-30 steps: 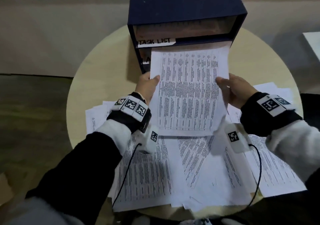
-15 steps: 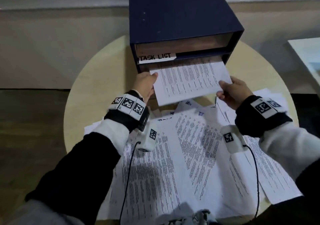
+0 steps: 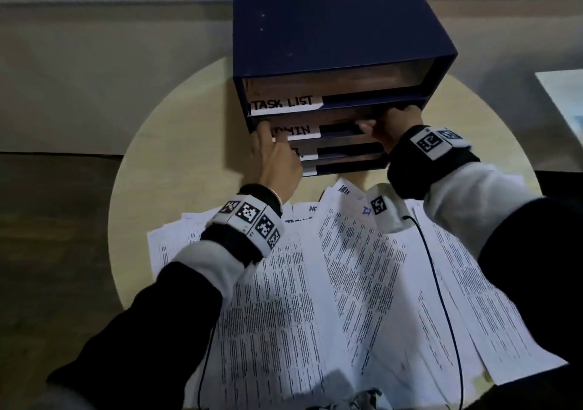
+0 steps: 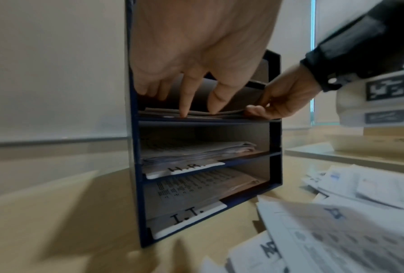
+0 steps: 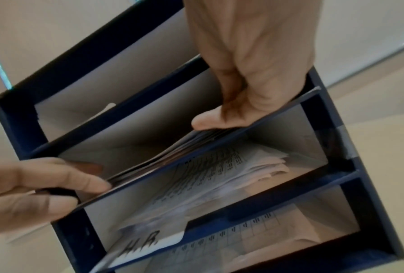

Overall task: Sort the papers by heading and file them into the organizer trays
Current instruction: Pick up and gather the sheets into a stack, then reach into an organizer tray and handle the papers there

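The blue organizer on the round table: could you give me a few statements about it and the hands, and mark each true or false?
1. Both hands are at the second tray from the top. True: the left hand and right hand reach into the tray labelled ADMIN of the organizer.
2. The top tray is labelled I.T. False: its label reads TASK LIST; I.T. is the bottom one.
3. The H.R. tray is bare. False: a stack of printed sheets lies in it.
4. Loose papers lie spread on the table in front of the organizer. True.
5. The right hand holds a pen. False: no pen is visible; its fingers rest on the paper stack in the tray.
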A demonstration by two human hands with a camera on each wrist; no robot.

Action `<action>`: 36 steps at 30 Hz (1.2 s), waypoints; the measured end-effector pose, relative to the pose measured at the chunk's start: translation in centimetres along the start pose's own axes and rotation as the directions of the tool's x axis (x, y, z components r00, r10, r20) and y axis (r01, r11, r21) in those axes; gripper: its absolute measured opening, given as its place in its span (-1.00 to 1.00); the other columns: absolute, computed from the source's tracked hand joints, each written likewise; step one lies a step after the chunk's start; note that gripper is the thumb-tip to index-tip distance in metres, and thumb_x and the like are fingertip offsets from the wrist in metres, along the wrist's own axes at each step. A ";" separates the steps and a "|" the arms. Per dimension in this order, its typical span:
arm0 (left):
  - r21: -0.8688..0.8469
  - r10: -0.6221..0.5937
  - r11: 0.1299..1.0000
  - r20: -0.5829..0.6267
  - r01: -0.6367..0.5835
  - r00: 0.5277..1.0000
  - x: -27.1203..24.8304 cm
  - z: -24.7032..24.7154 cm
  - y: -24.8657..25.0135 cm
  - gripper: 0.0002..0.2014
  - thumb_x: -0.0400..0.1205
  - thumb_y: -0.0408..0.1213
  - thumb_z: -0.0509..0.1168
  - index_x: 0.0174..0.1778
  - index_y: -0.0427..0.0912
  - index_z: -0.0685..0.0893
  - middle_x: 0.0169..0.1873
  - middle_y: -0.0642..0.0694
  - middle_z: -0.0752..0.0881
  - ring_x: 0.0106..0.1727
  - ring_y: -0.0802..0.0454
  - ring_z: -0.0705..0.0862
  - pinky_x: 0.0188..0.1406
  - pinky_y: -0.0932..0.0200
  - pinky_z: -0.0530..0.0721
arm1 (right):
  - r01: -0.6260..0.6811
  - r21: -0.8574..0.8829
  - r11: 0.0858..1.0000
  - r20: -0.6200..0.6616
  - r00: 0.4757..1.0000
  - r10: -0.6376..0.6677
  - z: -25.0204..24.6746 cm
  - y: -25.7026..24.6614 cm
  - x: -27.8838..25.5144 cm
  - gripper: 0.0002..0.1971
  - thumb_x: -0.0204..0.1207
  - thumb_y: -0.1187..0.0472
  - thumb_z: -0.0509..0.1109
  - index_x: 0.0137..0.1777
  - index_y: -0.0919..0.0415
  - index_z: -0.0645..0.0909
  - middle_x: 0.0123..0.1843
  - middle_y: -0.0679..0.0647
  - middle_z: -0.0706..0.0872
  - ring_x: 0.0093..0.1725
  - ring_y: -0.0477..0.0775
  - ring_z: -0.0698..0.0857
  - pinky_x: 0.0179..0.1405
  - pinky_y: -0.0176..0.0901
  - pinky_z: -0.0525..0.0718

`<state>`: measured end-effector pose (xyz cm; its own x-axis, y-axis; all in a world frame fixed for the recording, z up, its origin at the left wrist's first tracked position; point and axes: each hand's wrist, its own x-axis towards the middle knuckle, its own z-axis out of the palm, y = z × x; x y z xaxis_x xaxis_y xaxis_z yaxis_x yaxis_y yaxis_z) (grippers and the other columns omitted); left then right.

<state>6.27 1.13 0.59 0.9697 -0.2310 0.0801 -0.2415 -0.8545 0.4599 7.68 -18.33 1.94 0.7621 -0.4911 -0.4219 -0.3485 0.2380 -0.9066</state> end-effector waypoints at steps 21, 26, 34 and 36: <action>0.070 0.058 0.993 0.366 -0.090 0.929 0.8 0.7 1.8 -0.52 0.68 -0.22 0.11 0.46 -0.42 0.24 0.50 -0.35 0.27 0.54 -0.24 0.23 0.46 -0.07 0.33 | 0.019 -0.507 0.862 0.082 0.996 0.026 -7.3 3.8 -4.5 -0.90 0.62 0.28 0.23 -0.02 0.18 0.58 -0.54 0.01 0.66 -0.68 -0.13 0.62 -0.56 -0.37 0.55; 0.001 0.084 0.996 0.389 -0.092 0.917 -1.1 2.5 4.8 -0.51 0.68 -0.27 0.09 0.53 -0.32 0.23 0.65 -0.22 -0.07 0.67 -0.14 -0.01 0.58 -0.05 0.21 | 0.014 -0.769 0.639 0.009 1.000 -0.011 -11.5 7.3 -5.2 -0.80 0.53 0.33 0.27 0.01 0.36 0.71 -0.13 0.24 0.73 -0.15 0.18 0.70 -0.05 -0.07 0.68; -0.123 0.021 0.991 0.516 0.049 0.856 -4.5 8.7 9.7 -0.68 0.68 -0.30 0.09 0.34 -0.30 0.45 0.41 -0.21 0.35 0.38 -0.15 0.44 0.33 0.10 0.41 | 0.004 -0.920 0.391 0.017 0.999 0.030 -17.2 9.6 -4.4 -0.76 0.57 0.31 0.25 0.17 0.31 0.66 0.27 0.25 0.67 0.27 0.28 0.61 0.22 -0.09 0.52; -0.115 -0.006 0.989 0.575 0.088 0.818 -4.9 10.8 10.8 -0.65 0.67 -0.32 0.07 0.37 -0.27 0.46 0.41 -0.20 0.38 0.43 -0.15 0.39 0.37 0.10 0.36 | 0.024 -0.903 0.428 0.038 0.999 0.024 -18.2 10.2 -3.7 -0.74 0.56 0.38 0.20 0.16 0.32 0.65 0.29 0.25 0.66 0.27 0.26 0.60 0.22 -0.08 0.53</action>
<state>-1.46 -11.96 -4.37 0.7727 -0.4516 -0.4461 -0.1492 -0.8122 0.5639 -8.61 -29.33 -5.97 0.7738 -0.4528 -0.4431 -0.6237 -0.6671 -0.4074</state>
